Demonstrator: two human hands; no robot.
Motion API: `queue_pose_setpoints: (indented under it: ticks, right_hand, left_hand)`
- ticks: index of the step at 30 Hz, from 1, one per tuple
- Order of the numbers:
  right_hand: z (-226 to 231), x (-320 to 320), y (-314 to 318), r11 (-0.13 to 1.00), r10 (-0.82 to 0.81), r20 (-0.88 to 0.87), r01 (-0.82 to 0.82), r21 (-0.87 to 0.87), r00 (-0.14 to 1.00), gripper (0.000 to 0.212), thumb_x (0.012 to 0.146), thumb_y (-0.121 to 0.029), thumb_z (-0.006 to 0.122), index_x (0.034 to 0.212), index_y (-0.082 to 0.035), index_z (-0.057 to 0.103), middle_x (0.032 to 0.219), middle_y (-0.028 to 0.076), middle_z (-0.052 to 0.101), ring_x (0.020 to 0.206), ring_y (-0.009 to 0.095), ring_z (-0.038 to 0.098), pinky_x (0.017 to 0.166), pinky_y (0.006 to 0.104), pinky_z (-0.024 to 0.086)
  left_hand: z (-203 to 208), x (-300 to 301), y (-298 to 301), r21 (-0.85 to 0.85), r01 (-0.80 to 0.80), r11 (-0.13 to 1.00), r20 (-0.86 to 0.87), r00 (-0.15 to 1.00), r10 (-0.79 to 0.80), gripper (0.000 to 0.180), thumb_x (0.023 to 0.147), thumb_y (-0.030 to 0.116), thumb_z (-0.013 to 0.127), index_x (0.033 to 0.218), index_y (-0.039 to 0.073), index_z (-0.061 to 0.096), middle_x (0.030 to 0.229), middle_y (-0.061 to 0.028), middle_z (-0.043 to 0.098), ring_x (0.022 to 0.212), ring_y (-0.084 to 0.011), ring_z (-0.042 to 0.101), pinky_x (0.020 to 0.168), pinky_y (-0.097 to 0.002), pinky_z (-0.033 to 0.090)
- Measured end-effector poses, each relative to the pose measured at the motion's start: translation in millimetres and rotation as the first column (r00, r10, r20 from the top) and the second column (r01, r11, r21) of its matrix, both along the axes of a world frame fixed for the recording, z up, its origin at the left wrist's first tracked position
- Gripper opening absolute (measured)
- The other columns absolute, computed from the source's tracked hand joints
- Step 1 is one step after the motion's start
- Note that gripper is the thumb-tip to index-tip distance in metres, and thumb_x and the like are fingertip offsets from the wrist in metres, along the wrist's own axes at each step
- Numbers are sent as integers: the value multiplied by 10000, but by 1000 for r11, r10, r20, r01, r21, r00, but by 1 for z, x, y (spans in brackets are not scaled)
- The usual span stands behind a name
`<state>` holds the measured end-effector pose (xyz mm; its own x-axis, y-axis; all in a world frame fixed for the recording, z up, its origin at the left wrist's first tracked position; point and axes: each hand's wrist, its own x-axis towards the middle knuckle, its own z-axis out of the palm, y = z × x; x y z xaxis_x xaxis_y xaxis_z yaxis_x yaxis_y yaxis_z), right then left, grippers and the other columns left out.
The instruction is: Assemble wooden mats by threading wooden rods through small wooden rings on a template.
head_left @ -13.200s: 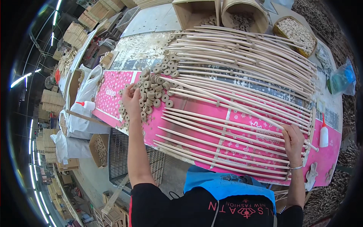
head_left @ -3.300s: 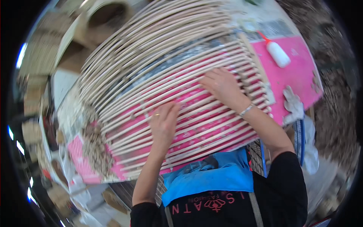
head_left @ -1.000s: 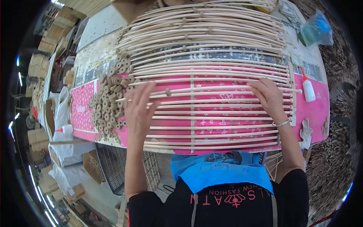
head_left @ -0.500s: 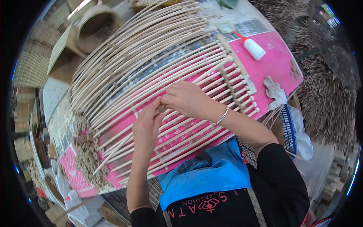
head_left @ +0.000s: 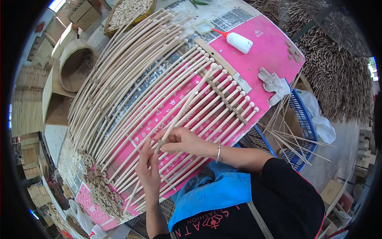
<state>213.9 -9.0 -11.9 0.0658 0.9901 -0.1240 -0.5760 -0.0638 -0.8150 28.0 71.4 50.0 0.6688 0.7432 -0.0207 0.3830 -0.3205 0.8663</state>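
Note:
A pale wooden stick with a ball end (head_left: 186,102) lies slantwise across the row of sticks, its ball end up and to the right. A small brown wooden ring (head_left: 160,142) is on this stick, between my fingertips. My right hand (head_left: 185,142) is closed on the stick by the ring, thumb below it. Just below the ring, the fingers of my left hand (head_left: 149,169) close on the stick; they partly hide it. Beneath both hands are more ball-ended sticks (head_left: 159,104) in a row, several with brown rings (head_left: 227,101) near their ball ends.
Loose rings (head_left: 99,187) are heaped at the mat's left end. A drilled wooden strip (head_left: 215,55) lies by the ball ends. Beyond are a glue bottle (head_left: 239,43), a glove (head_left: 273,83), a blue basket (head_left: 302,119), bundled sticks (head_left: 119,71) and a tub of wooden balls (head_left: 129,14).
My hands have come closer to my body along the stick, bringing the ring further down it. The head view has shifted, showing more of the blue basket at the right.

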Motion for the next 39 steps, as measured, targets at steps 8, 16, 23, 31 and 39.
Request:
queue_pose_setpoints:
  ticks: [8, 16, 23, 31, 39]
  right_hand:
    - [19, -7, -2, 998, -34, -69, 30, -63, 997, 293, 1024, -152, 730, 1298, -51, 707, 944, -19, 714, 794, 25, 609, 664, 208, 499]
    - [26, -7, -2, 989, -134, 6, 134, -62, 991, 271, 1041, -202, 712, 1275, -66, 724, 900, -44, 677, 742, 14, 564, 617, 206, 460]
    - [33, 50, -2, 990, -131, 57, 133, -44, 990, 279, 1047, -213, 710, 1258, -30, 719, 836, -30, 661, 681, 23, 557, 569, 197, 457]
    - [35, 79, -2, 981, -190, 73, 193, -29, 979, 300, 1045, -168, 709, 1291, 4, 717, 858, 8, 681, 662, 37, 567, 590, 178, 480]
    - [20, 82, -8, 950, -273, 182, 294, -101, 945, 233, 1028, -227, 749, 1150, -29, 739, 822, -5, 697, 660, 32, 574, 554, 185, 468]
  left_hand:
    - [9, -1, -9, 206, 23, 978, -50, 999, -13, 418, 1053, -15, 569, 1469, 1, 619, 1038, -96, 717, 800, -131, 627, 718, -267, 508]
    - [17, 5, -27, 236, -14, 972, -60, 998, 28, 406, 1053, -43, 548, 1450, -6, 617, 1024, -157, 692, 881, -244, 686, 756, -352, 541]
    - [24, -45, -18, -419, -68, 905, -16, 998, 67, 327, 1074, -13, 539, 1376, -14, 662, 937, -8, 666, 671, -17, 490, 582, -181, 394]
    - [27, -64, -18, -453, -61, 889, -44, 998, 46, 312, 1078, 6, 558, 1370, -10, 668, 922, -9, 665, 693, -36, 493, 610, -199, 401]
    - [18, -51, -24, 418, -34, 908, -108, 990, 87, 284, 1020, -40, 594, 1270, -18, 729, 923, -126, 679, 747, -204, 606, 679, -317, 482]
